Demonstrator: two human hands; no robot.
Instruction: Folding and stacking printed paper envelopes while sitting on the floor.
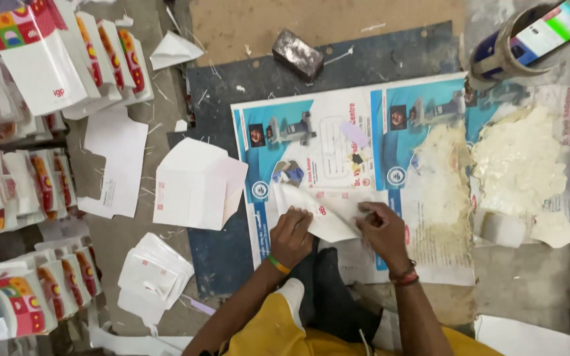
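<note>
White folded paper bag (321,217) lies pinned under your left hand (291,237) and pinching right hand (384,227). Dried glue (516,161) crusts the printed poster (338,142) at two o'clock; finished bags (67,59) stack at ten.

Folded white paper (318,214) partly hidden under left hand (291,237) and right hand (384,231); grip on it unclear. Phone (552,25) in tape roll (496,56) cut off by top edge. Bag stacks (14,178) run off left edge. Poster (357,151) print blurred, lower part covered by arms.
</note>
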